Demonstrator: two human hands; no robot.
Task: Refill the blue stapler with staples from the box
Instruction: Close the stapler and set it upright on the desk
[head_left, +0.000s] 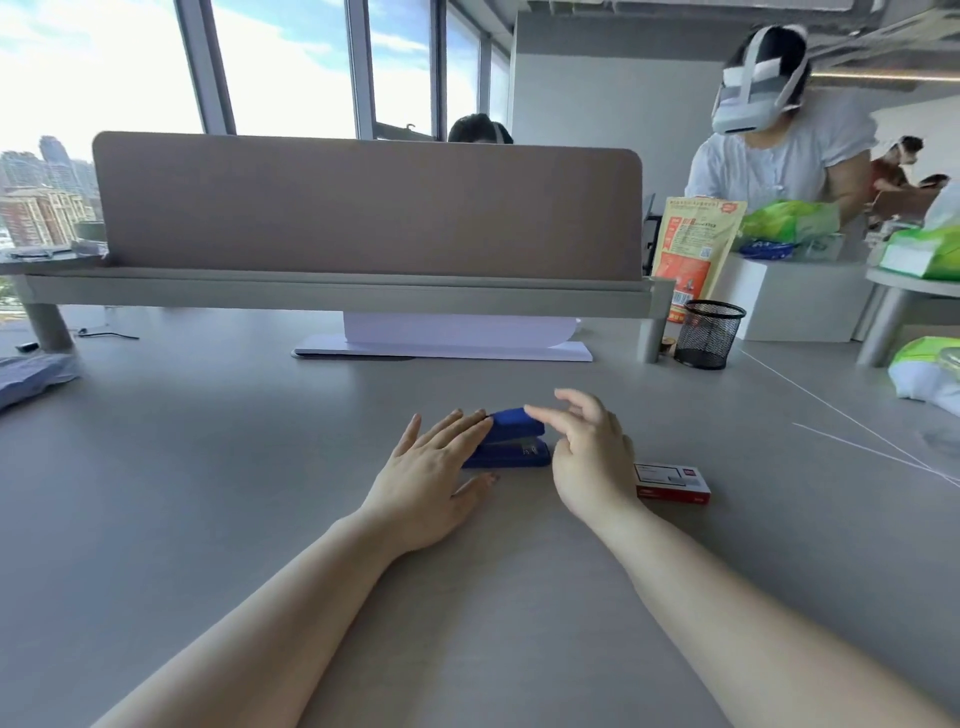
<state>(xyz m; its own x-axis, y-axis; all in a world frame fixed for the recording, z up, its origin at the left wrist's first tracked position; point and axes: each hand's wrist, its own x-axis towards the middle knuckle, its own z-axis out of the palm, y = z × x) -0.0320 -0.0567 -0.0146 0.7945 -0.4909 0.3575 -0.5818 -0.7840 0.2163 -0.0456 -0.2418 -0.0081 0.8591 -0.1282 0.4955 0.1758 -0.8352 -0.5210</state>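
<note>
Blue stapler (511, 440) flat on the grey tabletop (208, 467), closed, lying between the two hands. Left hand (431, 478) palm-down, fingers (457, 426) spread and laid against the stapler's left end and top, thumb resting on the tabletop near its front edge — touching, not closed around it. Right hand (587, 457) just right of the stapler, raised a little, fingers loosely open and curled, forefinger reaching over the stapler's upper arm; contact hard to judge, nothing gripped. Staple box (672, 482) — small, red and white, closed — lying flat on the tabletop just beside the right wrist, partly hidden behind it. Farther back, a beige desk divider (363, 208) on a raised shelf, white sheets of paper (447, 338) under it. Black mesh pen cup (709, 335) at the shelf's right end, an orange and yellow pouch (693, 244) behind it. White string (857, 426) running across the tabletop on the right. Person in a white headset (779, 156) standing beyond the desk, green bags (784, 221) in front of them.
</note>
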